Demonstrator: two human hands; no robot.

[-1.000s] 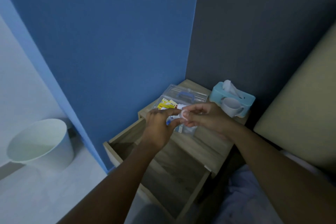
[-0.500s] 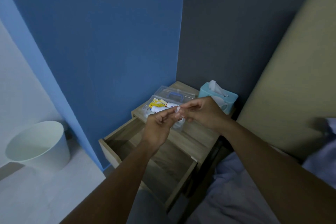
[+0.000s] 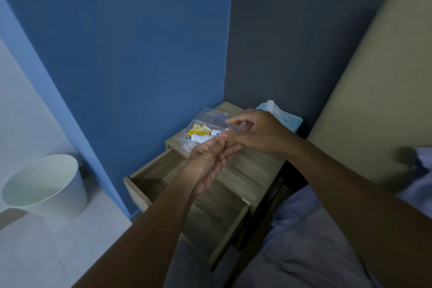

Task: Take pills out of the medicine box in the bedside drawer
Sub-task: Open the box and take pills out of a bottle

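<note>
the left hand lies palm up, open, seemingly empty. the right hand, at its 1 o'clock and touching its fingertips, pinches something blurred. the open box sits on the nightstand, at 11 o'clock, nearer the left.

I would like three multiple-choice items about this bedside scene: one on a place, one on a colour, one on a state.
1. Where does the medicine box stand?
A. inside the drawer
B. on top of the bedside table
C. on the floor

2. What colour is the tissue box?
A. light blue
B. red
C. black

3. In what state is the drawer?
A. shut
B. pulled open
C. taken out and lying on the bed

Answers: 1 B, the clear box rests on the bedside table top, behind the hands. 2 A, its visible side is pale blue. 3 B, it juts forward from the table and its inside shows.
</note>
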